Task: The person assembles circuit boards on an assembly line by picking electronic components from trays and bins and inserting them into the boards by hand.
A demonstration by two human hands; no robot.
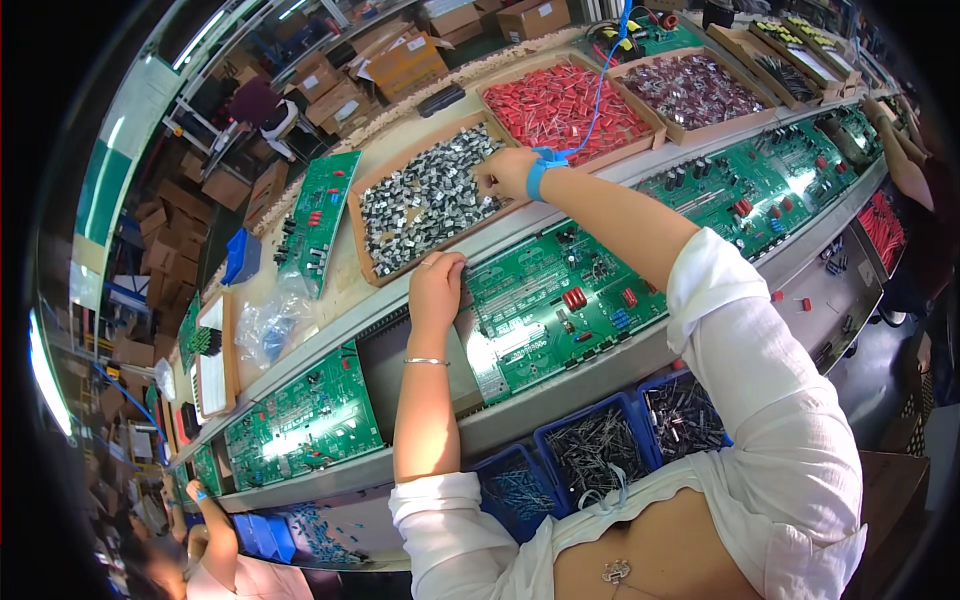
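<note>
Left hand [436,283]: fingers curled, resting on left edge of green circuit board [560,300] lying on conveyor rail at desk front; whether it grips cannot be told. Right hand [505,172], blue wrist strap [541,168] on wrist: fingertips pinched in cardboard tray of small black-and-silver parts [425,200], just behind board. Tray of red parts [562,103] beside it on right. 3 blue bins [590,445] of wire-legged parts near body.

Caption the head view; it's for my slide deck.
Right hand picks from a tray of grey parts; left hand rests on a green circuit board.
</note>
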